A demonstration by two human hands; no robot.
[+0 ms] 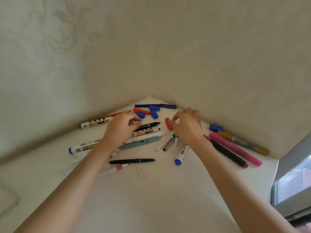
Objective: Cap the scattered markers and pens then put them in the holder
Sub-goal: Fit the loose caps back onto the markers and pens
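Several markers and pens lie scattered on a cream table (pixel 151 195) in a wall corner. My left hand (pixel 121 128) hovers over a black marker (pixel 148 125) and a white marker with a gold label (pixel 146 132); its curled fingers seem to touch the black one, but a grip is not visible. My right hand (pixel 186 125) pinches a red cap (pixel 168 124) between thumb and fingers. Blue caps (pixel 154 111) and a blue pen (pixel 156 106) lie at the back. A green pen (pixel 139 143), a black pen (pixel 133 161) and a silver cap (pixel 168 144) lie nearer. No holder is in view.
Pink (pixel 235 148), gold (pixel 244 142) and black (pixel 227 153) markers lie along the right wall, with a blue cap (pixel 216 127) behind them. A blue-ended white marker (pixel 181 154) lies under my right wrist. A grey object (pixel 292 185) stands at the right edge.
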